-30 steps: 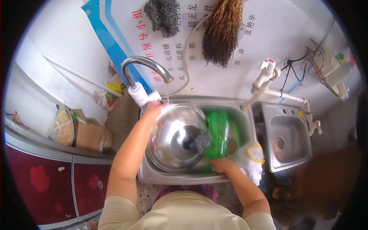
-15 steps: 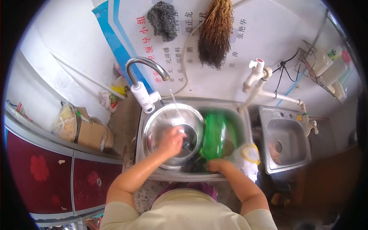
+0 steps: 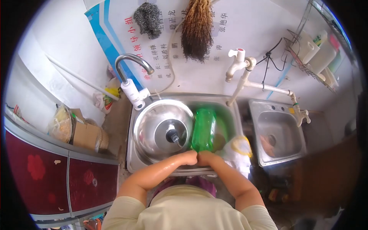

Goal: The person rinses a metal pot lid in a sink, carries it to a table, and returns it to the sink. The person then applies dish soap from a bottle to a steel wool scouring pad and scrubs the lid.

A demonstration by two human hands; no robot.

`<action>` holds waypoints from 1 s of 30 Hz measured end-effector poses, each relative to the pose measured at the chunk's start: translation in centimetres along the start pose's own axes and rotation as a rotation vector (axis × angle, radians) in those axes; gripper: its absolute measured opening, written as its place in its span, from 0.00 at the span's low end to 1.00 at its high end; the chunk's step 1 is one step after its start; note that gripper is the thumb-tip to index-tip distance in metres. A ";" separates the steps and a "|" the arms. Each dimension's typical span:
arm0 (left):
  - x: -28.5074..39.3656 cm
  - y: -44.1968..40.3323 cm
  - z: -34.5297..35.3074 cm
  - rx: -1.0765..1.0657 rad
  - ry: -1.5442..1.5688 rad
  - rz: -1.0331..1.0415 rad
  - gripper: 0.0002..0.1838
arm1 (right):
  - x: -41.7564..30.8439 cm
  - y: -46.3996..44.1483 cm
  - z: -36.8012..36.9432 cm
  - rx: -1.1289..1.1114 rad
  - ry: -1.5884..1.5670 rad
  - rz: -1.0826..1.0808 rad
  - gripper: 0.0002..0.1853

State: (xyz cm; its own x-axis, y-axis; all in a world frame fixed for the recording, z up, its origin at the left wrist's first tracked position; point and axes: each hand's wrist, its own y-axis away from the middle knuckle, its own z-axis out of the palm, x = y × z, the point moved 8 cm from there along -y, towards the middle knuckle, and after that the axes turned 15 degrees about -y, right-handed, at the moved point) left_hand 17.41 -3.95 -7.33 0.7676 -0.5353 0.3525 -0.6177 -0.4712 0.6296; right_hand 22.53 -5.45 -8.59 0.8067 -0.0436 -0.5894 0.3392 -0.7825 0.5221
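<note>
A green plastic bottle [image 3: 204, 128] lies in the sink [image 3: 232, 119], its near end toward me. My left hand [image 3: 188, 157] is closed at that end, close against my right hand; what its fingers hold is hidden. My right hand [image 3: 205, 158], also closed, grips the near end of the bottle, with the fingers mostly out of sight. To the left sits a wide metal bowl [image 3: 143, 132]. Inside the bowl is a dark shape [image 3: 172, 135], and I cannot tell whether it is an object or a reflection. Above the bowl rises a curved faucet [image 3: 134, 59].
A white cloth with a yellow rim [image 3: 239, 147] hangs over the sink's right edge. Further right stand a white tap [image 3: 237, 63] and a second sink [image 3: 264, 159]. A scouring pad [image 3: 147, 20] and a brush [image 3: 197, 36] hang on the wall. A cardboard box [image 3: 85, 135] is at left.
My left hand has left the bowl and come right and toward me, beside my right hand. The right hand stays at the bottle's near end. The view has shifted slightly.
</note>
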 end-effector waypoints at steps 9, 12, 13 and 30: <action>-0.1 4.2 -4.3 0.038 0.982 0.159 0.11 | -6.7 7.3 -7.0 0.258 -0.135 0.024 0.14; 0.6 5.9 -8.2 0.180 1.145 0.366 0.14 | -8.3 9.6 -10.3 0.577 -0.281 -0.119 0.13; 0.9 6.6 -9.6 0.228 1.194 0.448 0.15 | -8.5 9.9 -11.4 0.681 -0.287 -0.147 0.12; 3.8 6.1 -11.4 0.903 0.052 0.518 0.48 | -8.4 11.6 -15.8 1.203 -0.396 -0.015 0.11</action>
State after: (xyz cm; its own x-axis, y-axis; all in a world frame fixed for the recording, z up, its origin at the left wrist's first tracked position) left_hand 18.52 -0.88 5.71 0.3648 -0.8011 0.4745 -0.7554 -0.5526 -0.3522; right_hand 27.37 -4.31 12.16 0.5362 -0.0497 -0.8426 -0.4737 -0.8439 -0.2517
